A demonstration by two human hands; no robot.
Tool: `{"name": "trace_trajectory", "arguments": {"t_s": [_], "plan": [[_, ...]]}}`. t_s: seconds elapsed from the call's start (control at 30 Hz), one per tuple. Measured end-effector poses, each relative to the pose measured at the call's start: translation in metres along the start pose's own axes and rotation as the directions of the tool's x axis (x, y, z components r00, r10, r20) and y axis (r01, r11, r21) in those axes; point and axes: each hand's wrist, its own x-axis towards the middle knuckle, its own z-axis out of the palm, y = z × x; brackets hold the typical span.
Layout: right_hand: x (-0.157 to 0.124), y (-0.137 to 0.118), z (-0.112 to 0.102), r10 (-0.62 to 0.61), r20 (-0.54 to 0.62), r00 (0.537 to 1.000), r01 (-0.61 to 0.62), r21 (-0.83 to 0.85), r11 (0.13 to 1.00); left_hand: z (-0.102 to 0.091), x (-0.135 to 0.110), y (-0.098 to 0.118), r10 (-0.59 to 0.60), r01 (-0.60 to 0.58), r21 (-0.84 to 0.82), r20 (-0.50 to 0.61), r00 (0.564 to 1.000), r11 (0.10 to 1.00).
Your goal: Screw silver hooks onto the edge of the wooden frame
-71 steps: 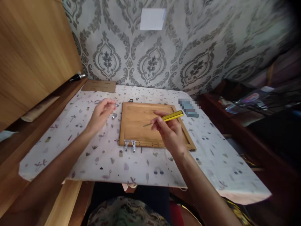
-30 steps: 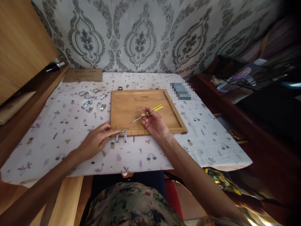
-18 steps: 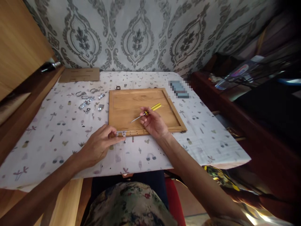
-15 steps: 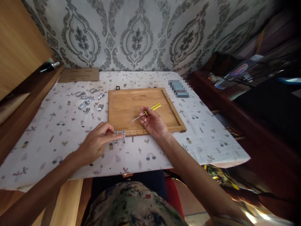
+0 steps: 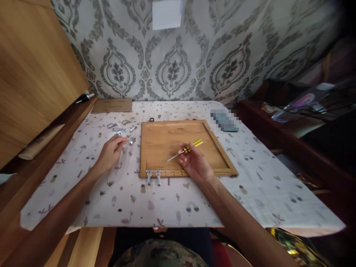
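My right hand (image 5: 197, 163) is closed around a screwdriver (image 5: 198, 143) with a yellow and black handle, above a framed wooden panel (image 5: 172, 141). The screwdriver's thin metal shaft points down and left, toward the panel's near edge. Two silver metal clamps (image 5: 158, 177) sit side by side on that near edge, at its left end. My left hand (image 5: 109, 152) is left of the panel with its index finger extended and nothing visible in its grasp. Its fingertip is beside a small silver metal piece (image 5: 132, 141); whether they touch is unclear.
More metal pieces (image 5: 120, 131) lie beyond my left hand. A flat cardboard piece (image 5: 111, 105) rests at the back left of the patterned tablecloth (image 5: 111, 207). A blurred-out flat object (image 5: 226, 121) lies right of the panel. A plastic bottle (image 5: 303, 102) leans at the far right.
My left hand has left the metal clamps on the panel's edge and moved left and away from me, to the loose metal pieces. My right hand keeps the screwdriver. The view has tilted up.
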Motion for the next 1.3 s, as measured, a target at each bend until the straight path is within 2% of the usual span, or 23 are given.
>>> {"name": "trace_trajectory", "arguments": {"t_s": [0.23, 0.4, 0.57, 0.8, 1.03, 1.3], "plan": [[0.001, 0.001, -0.001, -0.013, 0.008, 1.000, 0.013, -0.020, 1.000, 0.025, 0.014, 0.000, -0.071, 0.069, 0.166, 0.002, 0.997, 0.984], [0.000, 0.001, -0.001, -0.016, 0.011, 1.000, 0.017, -0.033, 0.999, 0.033, 0.017, -0.002, -0.129, 0.125, 0.195, 0.006, 0.992, 0.973], [-0.001, 0.001, -0.001, -0.010, 0.011, 1.000, 0.010, -0.035, 0.999, 0.030, 0.015, -0.004, -0.122, 0.116, 0.132, 0.037, 0.992, 0.984], [-0.001, 0.001, 0.000, -0.017, 0.009, 1.000, 0.017, -0.048, 0.999, 0.021, 0.007, 0.003, -0.099, 0.093, 0.103, 0.054, 0.994, 0.990], [-0.002, 0.000, 0.001, -0.017, -0.002, 1.000, 0.017, -0.072, 0.997, 0.013, -0.021, 0.018, -0.055, 0.047, 0.053, 0.160, 0.986, 0.998], [-0.005, 0.000, -0.002, -0.041, -0.001, 0.999, 0.041, -0.116, 0.992, 0.006, -0.039, 0.018, -0.123, 0.139, -0.050, 0.239, 0.963, 0.989]]}}
